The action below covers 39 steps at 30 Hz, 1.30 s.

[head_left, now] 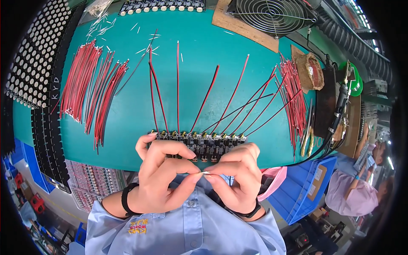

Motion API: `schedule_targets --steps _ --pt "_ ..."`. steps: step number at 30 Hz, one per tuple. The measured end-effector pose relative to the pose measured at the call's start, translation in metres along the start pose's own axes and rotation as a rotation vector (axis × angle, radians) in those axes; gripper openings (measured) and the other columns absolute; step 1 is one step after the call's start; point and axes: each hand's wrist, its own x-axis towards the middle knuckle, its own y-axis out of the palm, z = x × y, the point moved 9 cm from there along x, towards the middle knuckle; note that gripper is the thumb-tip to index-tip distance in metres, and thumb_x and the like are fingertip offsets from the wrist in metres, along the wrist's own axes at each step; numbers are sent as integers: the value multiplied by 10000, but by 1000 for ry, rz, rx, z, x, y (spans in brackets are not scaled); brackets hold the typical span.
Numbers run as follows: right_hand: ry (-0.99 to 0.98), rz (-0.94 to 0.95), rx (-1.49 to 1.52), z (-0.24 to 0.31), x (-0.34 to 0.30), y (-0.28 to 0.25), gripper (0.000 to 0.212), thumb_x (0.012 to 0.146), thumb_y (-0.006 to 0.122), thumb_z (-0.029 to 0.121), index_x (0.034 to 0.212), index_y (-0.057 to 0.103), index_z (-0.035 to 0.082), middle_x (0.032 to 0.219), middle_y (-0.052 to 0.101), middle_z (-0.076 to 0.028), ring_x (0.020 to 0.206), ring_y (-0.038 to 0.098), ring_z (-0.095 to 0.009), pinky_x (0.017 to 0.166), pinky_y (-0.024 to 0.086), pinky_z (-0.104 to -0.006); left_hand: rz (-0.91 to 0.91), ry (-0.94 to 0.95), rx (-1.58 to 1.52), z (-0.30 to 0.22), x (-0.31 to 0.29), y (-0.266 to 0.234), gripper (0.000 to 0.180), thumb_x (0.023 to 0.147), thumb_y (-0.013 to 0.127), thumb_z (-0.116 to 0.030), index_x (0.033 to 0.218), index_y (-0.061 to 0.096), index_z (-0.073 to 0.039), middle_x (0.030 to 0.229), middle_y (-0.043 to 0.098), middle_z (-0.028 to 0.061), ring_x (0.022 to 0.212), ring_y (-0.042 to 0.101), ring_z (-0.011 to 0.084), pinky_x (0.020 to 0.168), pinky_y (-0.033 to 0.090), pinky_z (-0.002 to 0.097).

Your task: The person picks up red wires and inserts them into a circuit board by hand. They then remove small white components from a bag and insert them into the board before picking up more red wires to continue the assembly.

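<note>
Close to my body, in front of the mat's near edge, my left hand and my right hand meet with thumb and forefinger pinched. Between their fingertips is a small thin white piece, mostly covered by the fingers. Just beyond them lies a row of small black circuit boards, its ends partly behind my hands. Several red and black wires fan out from the boards' far side across the mat. My left forefinger rests near the row's left end.
Bundles of red wires lie at the left and right of the green mat. Thin white slivers are scattered far left. A fan with a wire grille stands far right, a soldering iron nearer. Blue bin below.
</note>
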Motion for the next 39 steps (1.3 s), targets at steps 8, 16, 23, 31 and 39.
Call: schedule_targets --steps 8,16,23,31,39 --pt "94 -178 -147 -20 -12 -25 162 681 746 53 800 636 68 798 561 -39 769 500 -216 728 349 -342 -127 -72 -40 9 -3 -5 130 691 756 -112 797 682 -96 936 617 42 811 564 143 1007 205 428" --pt "53 -204 -527 -26 -6 -21 196 656 757 46 790 626 105 791 546 -15 769 501 -208 773 318 -343 -128 -84 52 12 -4 -9 161 652 782 -110 787 696 -122 953 606 29 816 565 137 1029 187 432" --pt "52 -191 -563 -27 -5 -18 198 654 756 51 791 628 117 794 546 -6 768 501 -196 775 306 -342 -128 -81 78 12 -4 -9 169 639 783 -114 782 694 -130 957 602 24 832 567 138 1037 178 437" --pt "38 -192 -610 -26 -7 -16 204 654 764 70 807 640 122 795 543 1 773 500 -194 779 304 -348 -116 -79 100 9 -3 -7 166 640 782 -121 777 690 -133 951 600 21 856 571 137 1038 174 442" --pt "48 -206 -582 -13 -12 -25 225 651 783 115 839 660 103 795 550 -12 772 498 -202 778 316 -356 -97 -71 85 6 0 -3 160 649 785 -130 778 691 -134 953 607 20 853 573 131 1022 181 436"
